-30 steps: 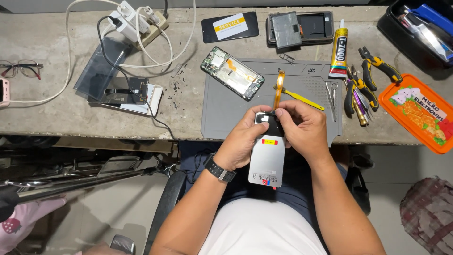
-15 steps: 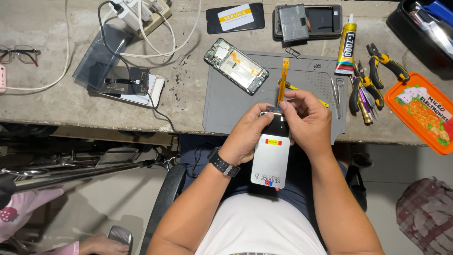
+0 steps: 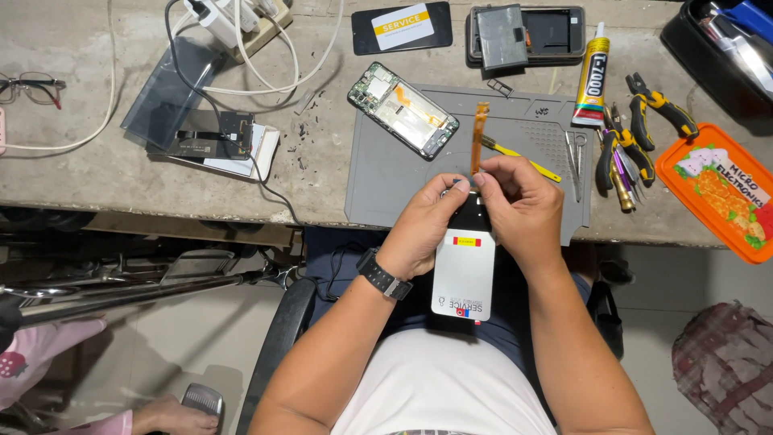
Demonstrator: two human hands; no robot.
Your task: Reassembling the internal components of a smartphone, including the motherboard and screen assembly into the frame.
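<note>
The right hand (image 3: 522, 211) pinches the lower end of an orange ribbon strip (image 3: 480, 137) between thumb and forefinger, closed tight on it. The left hand (image 3: 420, 236) curls around the top left corner of a phone screen panel (image 3: 465, 270), fingertips pressed to its dark upper edge and thumb underneath as far as can be told. Both hands meet at that top edge, touching or nearly so, and the right one is the nearer to the strip.

The strip rises from the top of the panel and points straight away from the body, over the grey work mat (image 3: 386, 177). Its long axis runs in line with the long axis of the panel, so the two form one line from the lap up to the bench. The panel lies over the person's thighs, below the bench edge, its far end at the hands and its near end toward the belly. It is a slim rectangle with a pale protective film, a small red and yellow sticker near the top and a coloured mark near the bottom.

Just beyond the strip's tip on the mat lies an opened phone body (image 3: 403, 109), tilted, its insides showing. A yellow pry tool (image 3: 522, 159) lies beside the right hand's knuckles. Further right are tweezers (image 3: 575, 161), pliers (image 3: 656, 109) and a glue tube (image 3: 594, 74).
</note>
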